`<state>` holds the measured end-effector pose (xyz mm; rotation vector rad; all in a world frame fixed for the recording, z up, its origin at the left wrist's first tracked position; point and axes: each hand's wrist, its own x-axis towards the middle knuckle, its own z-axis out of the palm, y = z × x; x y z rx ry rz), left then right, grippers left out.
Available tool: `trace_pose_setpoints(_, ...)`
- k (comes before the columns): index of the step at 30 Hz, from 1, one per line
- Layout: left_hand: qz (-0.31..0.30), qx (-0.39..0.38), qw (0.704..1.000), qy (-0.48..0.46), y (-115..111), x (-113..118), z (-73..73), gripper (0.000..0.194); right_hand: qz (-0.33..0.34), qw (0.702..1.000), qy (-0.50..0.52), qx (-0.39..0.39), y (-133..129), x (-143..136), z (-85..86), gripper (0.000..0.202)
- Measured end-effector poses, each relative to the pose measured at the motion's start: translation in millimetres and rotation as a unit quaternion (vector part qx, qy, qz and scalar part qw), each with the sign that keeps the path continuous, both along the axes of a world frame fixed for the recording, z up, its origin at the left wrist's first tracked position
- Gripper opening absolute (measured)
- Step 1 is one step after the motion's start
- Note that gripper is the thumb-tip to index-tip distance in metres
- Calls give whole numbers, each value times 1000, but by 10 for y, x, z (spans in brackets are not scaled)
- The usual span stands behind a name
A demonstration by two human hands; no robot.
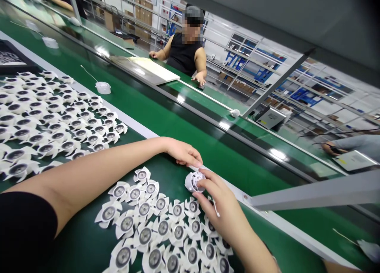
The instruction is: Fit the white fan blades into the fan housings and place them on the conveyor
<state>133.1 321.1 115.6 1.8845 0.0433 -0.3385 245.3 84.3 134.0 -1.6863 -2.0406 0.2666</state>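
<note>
My right hand (215,193) grips a small round white housing (192,182) with a slotted, cage-like face; a thin white wire hangs below the fingers. Just above it, my left hand (185,154) is bent at the wrist over the pale rail, fingers together and pointing right; whether anything is beneath the fingertips is hidden. White fan blades (144,209) with round grey centres lie in a cluster on the dark green table in front of and below both hands. A second large group of fan blades (47,116) covers the left side.
Beyond the rail (139,127), a green conveyor (160,122) carries a white housing with a wire (103,87). A slanted grey post (314,189) stands at right. Across the line, a person in black (185,53) is at a bench; another person's arm (353,143) shows far right.
</note>
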Motion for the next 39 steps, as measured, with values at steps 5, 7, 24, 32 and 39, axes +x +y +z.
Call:
trace_pose_setpoints(5, -19, -20, 1000, 0, -2, 18, -46, 75, -14, 1000, -27, -5, 28, 12, -122, 21)
trace_pose_setpoints(7, -11, -14, 1000, 2, -2, 24, -52, 73, -31, 1000, -3, 0, 34, 38, -145, 18)
trace_pose_setpoints(24, 8, 2, 1000, -15, -2, 19, -72, 67, -63, 997, 6, -36, 36, 199, -88, 19)
trace_pose_setpoints(32, 30, 8, 1000, -3, -3, 2, -41, 76, -241, 962, -123, 24, -42, 507, -9, 75)
trace_pose_setpoints(39, 25, -5, 1000, 7, 5, 18, -52, 72, -211, 960, -143, -116, -226, 460, 174, 43)
